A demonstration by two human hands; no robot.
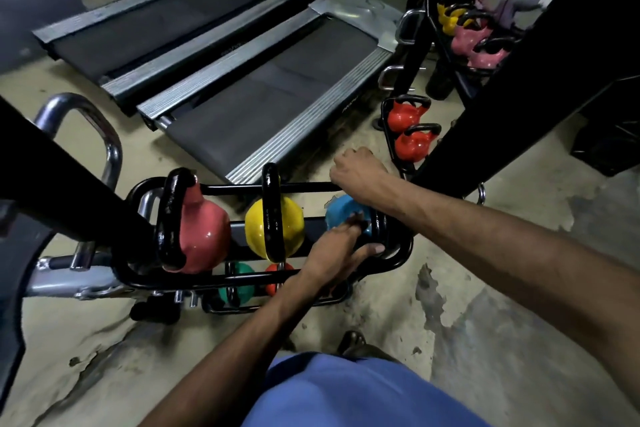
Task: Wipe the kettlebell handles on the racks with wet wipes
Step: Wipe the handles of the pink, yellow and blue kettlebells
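**Hands meet at the blue bell on the rack's end**

Your left hand [332, 253] reaches over the near rail of the rack [403, 253] and lies on the blue bell [341, 211]. Its fingers stretch along the bell's side and the thumb sits down by the foot of the black handle [380, 229]. It presses rather than clasps, most likely to steady the bell or rub at the handle's base. Your right hand [358, 172] hangs over the rack's far rail, knuckles up and fingers curled under. Whether it clutches a wipe, the rail or nothing cannot be told, and no wipe shows anywhere. The blue bell sits at the right end of the top tier with its handle turned toward the rack's rounded corner. Your right forearm passes over it to get to the far side.

Beside it stand the yellow bell [287, 218] and, further left, the pink bell [204, 232], each with its black handle upright and open to a hand. On the lower tier a green bell [242, 282] and a red bell [275, 270] peep out between the rails, where the top tier would hinder a reach from above. A black post [502, 87] slants past just right of the rack, close to your right forearm, and would crowd any wide sweep there. Near its foot a second rack [383, 114] holds a red pair [410, 118], and a treadmill [270, 104] lies just beyond the far rail.
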